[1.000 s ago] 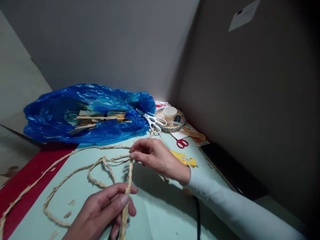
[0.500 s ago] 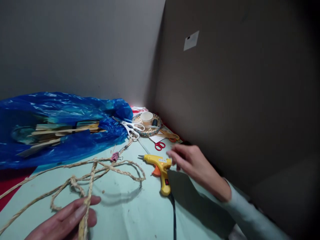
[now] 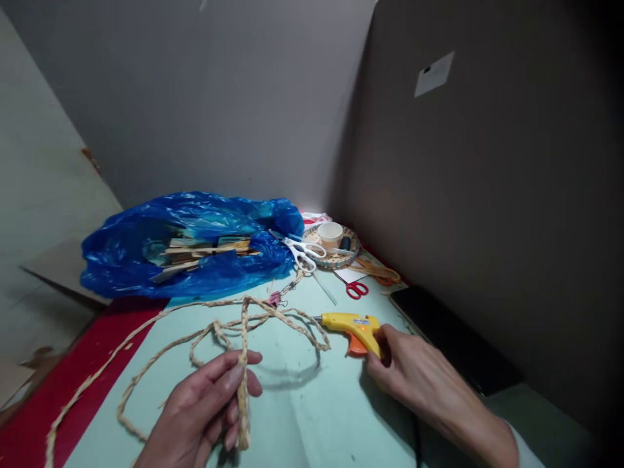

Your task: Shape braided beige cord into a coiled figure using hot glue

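Between the thumb and fingers of my left hand (image 3: 207, 406) is a braided straw cord (image 3: 245, 331), its thick end hanging down below the fingertips. The rest of the cord loops over the table and runs off toward the left. My right hand (image 3: 419, 370) wraps around the handle of a yellow hot glue gun (image 3: 348, 321) with an orange trigger. Its nozzle points left, close to a loop of the cord. A small pink piece with a binder clip (image 3: 277, 299) sits at the far part of the cord.
A blue plastic bag (image 3: 205, 208) with straw strips lies at the back left. White scissors (image 3: 305, 253), a woven basket (image 3: 355, 250) with a cup (image 3: 330, 233), and red scissors (image 3: 357, 290) are at the back. A black flat device (image 3: 453, 338) rests along the right wall.
My right hand has come down and closed around the glue gun's handle. The view has turned left, showing more of the table's left side. My left hand still pinches the cord.
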Demonstrator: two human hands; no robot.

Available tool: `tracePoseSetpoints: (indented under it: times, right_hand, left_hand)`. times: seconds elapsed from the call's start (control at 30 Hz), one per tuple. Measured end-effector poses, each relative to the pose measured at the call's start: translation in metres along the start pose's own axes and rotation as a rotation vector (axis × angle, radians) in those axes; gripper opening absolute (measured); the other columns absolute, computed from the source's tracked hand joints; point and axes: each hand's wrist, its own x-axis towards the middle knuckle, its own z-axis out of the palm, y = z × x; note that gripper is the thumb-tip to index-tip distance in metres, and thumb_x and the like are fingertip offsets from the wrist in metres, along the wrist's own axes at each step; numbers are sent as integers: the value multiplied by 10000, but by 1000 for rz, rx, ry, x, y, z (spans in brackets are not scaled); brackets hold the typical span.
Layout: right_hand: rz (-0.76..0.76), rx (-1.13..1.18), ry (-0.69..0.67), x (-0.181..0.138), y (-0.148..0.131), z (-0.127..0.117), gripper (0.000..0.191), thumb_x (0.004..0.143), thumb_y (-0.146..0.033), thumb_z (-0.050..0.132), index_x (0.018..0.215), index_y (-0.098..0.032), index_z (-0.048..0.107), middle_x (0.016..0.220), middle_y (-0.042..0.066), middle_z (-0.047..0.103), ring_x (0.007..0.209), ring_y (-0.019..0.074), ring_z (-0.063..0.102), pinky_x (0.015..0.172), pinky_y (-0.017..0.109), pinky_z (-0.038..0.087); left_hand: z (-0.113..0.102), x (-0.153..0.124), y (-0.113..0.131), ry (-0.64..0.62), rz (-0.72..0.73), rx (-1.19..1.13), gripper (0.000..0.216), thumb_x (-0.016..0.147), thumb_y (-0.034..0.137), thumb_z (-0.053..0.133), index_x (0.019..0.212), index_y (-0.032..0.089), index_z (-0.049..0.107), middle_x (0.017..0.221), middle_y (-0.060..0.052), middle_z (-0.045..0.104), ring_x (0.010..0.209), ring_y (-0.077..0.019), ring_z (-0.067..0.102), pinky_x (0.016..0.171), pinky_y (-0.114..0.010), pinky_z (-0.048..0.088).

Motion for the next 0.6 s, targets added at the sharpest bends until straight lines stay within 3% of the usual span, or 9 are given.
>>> tracePoseSetpoints:
  times: [0.1,0.3,0.4,0.53,0.6]
  right_hand:
    - [61,119,-6,2,8,0,145,805,-335,483,733,-220,533,605,24,572,548,195,507,548,316,265]
    - [281,821,51,0,21,-3,452,674,-589,606,877,-187,653,712,63,654,622,223,571,571,330,463]
    - [364,1226,93,-10,20,-9,412,657,-556,751,866,-208,684,716,36,632,583,176,543,517,276,486]
    - [243,1409,-32,-27,1,-23,338,731,-491,771,954,-250,691,859,59,673,395,77,378,359,247,358]
    - [161,1412,-118,-35,-14,-27,404,769,-550,728,1066,-281,681,802,46,649,357,60,328,343,247,331]
  left_hand:
    - [-6,2,-2,-33,2,-1,412,602,449,919,885,172,808,707,-54,707,528,-98,436,435,-184,439]
    - [-8,3,-4,-46,-24,-25,411,643,465,892,923,178,803,733,-48,693,577,-119,477,459,-188,450]
    - [-6,1,-3,-63,-28,-47,414,631,472,898,899,172,800,712,-38,682,540,-101,450,447,-188,438]
    - [-3,-3,0,-16,-71,-60,404,612,440,918,880,166,791,715,-53,702,559,-99,454,471,-175,427]
    - [-1,-4,1,-9,-96,-64,398,610,432,921,876,168,786,724,-63,715,570,-103,470,488,-176,428]
